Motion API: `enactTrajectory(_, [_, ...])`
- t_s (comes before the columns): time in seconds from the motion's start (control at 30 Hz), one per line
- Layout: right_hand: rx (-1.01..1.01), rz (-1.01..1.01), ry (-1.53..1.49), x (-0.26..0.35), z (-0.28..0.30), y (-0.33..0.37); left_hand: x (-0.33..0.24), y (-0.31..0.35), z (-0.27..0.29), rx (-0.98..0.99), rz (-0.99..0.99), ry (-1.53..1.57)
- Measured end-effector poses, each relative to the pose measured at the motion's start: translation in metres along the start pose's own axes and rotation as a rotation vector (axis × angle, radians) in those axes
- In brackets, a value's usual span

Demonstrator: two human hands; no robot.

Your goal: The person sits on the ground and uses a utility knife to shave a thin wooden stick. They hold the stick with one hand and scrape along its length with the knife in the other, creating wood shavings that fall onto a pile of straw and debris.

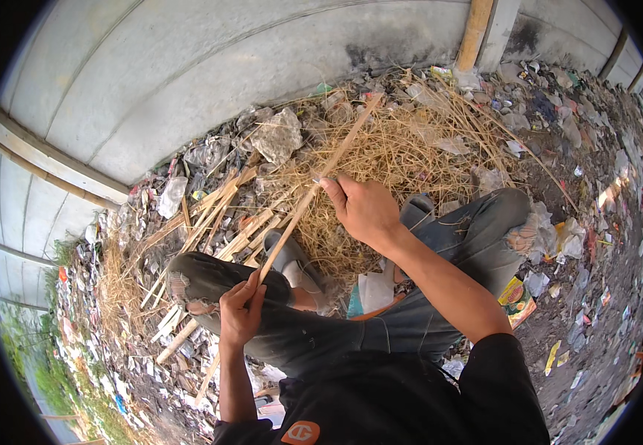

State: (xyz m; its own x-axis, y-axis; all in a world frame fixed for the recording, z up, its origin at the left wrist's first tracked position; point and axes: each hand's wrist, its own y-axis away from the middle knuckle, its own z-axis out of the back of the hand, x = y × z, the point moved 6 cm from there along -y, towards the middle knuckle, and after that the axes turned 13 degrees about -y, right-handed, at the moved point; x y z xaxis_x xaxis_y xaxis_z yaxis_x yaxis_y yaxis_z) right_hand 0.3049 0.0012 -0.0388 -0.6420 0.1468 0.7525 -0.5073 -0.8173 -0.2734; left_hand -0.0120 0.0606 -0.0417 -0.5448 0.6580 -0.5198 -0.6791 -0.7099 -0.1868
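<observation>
A long, thin bamboo strip (pixel 289 229) slants across in front of me, from near my left knee up toward the wall. My left hand (pixel 241 310) is closed round its lower part, thumb and fingers pressed together. Farther up, my right hand (pixel 364 211) grips the strip with the thumb laid along it. A small greyish glint shows beside that thumb, too small to make out. The strip's lower end runs down past my left forearm. Beneath the strip lies a heap of straw-like shavings (pixel 410 141).
Split bamboo pieces (pixel 214 215) lie left of the heap, by my left knee. A pale rock (pixel 277 136) sits near the concrete wall (pixel 210 67). A bamboo post (pixel 475 33) stands against the wall. Scattered litter (pixel 551 282) covers the ground around my legs.
</observation>
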Motion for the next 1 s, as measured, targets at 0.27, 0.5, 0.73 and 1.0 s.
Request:
enactTrajectory(0.27, [0.015, 0.134, -0.061, 0.022, -0.018, 0.021, -0.019, -0.015, -0.008, -0.019, 0.008, 0.024])
enactTrajectory(0.5, [-0.181, 0.059, -0.097, -0.003, 0.018, -0.024, -0.03, -0.019, -0.006, -0.012, 0.051, 0.049])
enactTrajectory(0.73, [0.077, 0.211, -0.182, 0.048, -0.028, 0.035, -0.033, -0.028, -0.016, -0.039, 0.156, 0.118])
enactTrajectory(1.0, [-0.1, -0.122, -0.723, -0.024, 0.011, -0.026, -0.049, -0.033, -0.024, 0.076, 0.137, 0.158])
